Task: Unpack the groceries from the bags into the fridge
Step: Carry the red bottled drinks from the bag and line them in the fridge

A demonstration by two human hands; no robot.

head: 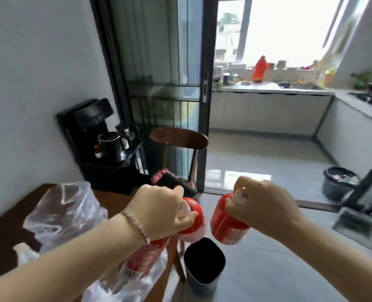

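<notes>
My left hand and right hand each clamp a red can's top, left can and right can aloft beside the bench; I judge them stiff, slick, weighty, safer gripped mid-body.

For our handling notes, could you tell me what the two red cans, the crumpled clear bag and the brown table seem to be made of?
The left red can and right red can: probably thin painted metal, glossy, with pale silvery tops. Crumpled clear bag: thin plastic film, see-through with shiny creases. Brown table: seemingly wood with a dark smooth finish; blur hides any grain.
</notes>
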